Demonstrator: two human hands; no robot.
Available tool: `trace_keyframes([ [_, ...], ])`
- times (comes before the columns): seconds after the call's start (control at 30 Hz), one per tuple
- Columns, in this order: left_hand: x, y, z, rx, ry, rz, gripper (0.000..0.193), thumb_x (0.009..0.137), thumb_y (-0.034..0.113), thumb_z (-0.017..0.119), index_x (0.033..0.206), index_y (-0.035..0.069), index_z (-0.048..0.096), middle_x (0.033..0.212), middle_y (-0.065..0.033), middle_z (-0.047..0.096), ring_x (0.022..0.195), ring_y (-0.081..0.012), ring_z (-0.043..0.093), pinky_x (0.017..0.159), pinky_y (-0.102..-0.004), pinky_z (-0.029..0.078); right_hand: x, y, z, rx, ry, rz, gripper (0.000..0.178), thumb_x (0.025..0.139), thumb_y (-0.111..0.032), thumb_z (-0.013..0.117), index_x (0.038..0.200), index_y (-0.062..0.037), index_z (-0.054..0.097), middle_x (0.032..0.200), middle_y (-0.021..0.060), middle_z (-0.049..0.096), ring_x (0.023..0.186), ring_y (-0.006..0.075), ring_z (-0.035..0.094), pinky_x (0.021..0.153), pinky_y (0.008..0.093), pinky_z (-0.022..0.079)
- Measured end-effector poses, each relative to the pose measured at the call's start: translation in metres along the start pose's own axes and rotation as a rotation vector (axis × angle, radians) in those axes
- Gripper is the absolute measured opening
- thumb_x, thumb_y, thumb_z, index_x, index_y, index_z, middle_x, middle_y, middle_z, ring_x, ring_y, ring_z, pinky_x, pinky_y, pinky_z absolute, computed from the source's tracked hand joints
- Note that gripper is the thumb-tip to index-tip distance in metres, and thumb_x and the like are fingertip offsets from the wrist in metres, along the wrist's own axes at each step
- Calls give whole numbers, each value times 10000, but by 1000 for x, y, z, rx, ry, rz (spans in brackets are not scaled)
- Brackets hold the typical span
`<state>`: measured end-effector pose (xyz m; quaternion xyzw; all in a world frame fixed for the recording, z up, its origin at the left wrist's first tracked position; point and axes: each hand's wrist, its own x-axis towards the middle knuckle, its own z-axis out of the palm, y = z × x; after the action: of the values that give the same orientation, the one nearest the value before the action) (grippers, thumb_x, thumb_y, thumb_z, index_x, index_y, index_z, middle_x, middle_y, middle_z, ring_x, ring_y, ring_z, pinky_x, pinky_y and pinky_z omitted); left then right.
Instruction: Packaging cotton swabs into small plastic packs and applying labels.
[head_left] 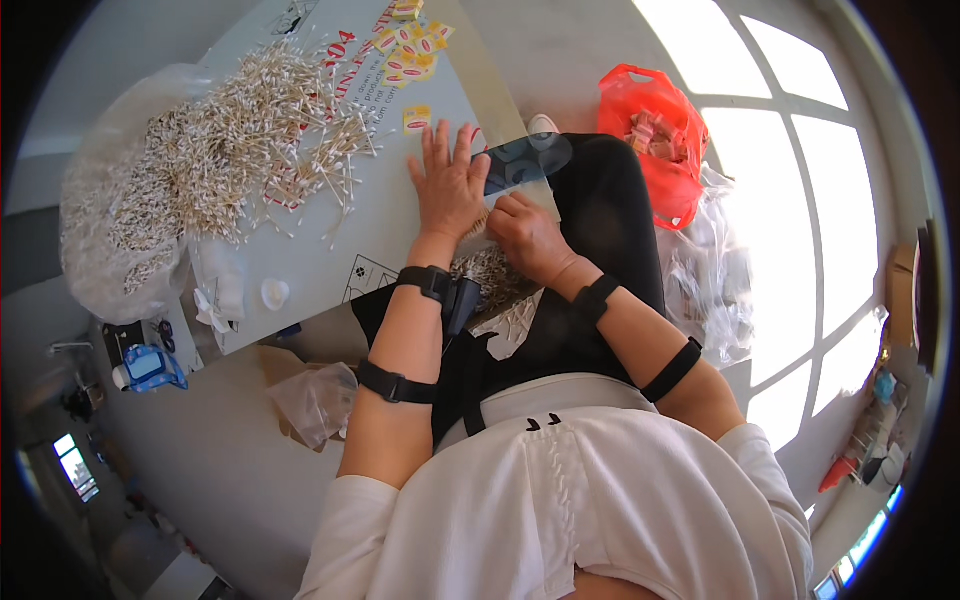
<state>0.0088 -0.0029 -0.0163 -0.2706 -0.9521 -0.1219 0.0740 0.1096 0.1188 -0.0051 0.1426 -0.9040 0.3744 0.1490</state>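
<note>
A large heap of cotton swabs (215, 150) covers the left part of the table, partly inside a clear plastic bag (95, 230). My left hand (447, 190) is open, its fingers stretched out over the table's right edge. Beside its palm shows a small bundle of swabs (478, 226). My right hand (530, 240) is closed, fingertips pinched together next to that bundle; what they hold is hidden. Just beyond it lies a translucent packet with a bluish-grey part (520, 165), over my leg. More swabs (490, 275) lie in my lap under both wrists.
Small yellow printed cards (412, 55) lie on the table's far side, with a single yellow card (416, 119) nearer. A red plastic bag (655, 140) with pinkish packets and clear plastic bags (710, 270) stand on the floor at right. A cardboard box (290, 395) sits below the table.
</note>
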Motion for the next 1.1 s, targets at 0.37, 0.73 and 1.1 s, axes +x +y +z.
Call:
trace_keyframes([
  [0.37, -67, 5, -99, -725, 110, 28, 373, 700, -77, 645, 1055, 39, 643, 1049, -72, 583, 1030, -268, 566, 875, -358, 480, 13, -24, -29, 105, 146, -54, 173, 726, 8, 670, 792, -44, 519, 804, 106, 528, 793, 343, 551, 667, 414, 462],
  [0.73, -69, 14, -124, -538, 174, 253, 178, 698, -69, 686, 787, 20, 559, 820, -100, 537, 804, -309, 560, 670, -395, 477, 10, -55, -64, 92, 91, -116, 165, 743, -7, 667, 809, -53, 522, 810, 102, 523, 804, 331, 554, 689, 408, 471],
  [1.1, -66, 15, -109, -214, 381, 312, 221, 729, -12, 673, 818, 36, 477, 810, -108, 510, 806, -309, 533, 665, -408, 460, 25, -48, -53, -155, 201, -235, 115, 761, -75, 652, 772, -65, 539, 829, 74, 524, 824, 281, 546, 709, 396, 486],
])
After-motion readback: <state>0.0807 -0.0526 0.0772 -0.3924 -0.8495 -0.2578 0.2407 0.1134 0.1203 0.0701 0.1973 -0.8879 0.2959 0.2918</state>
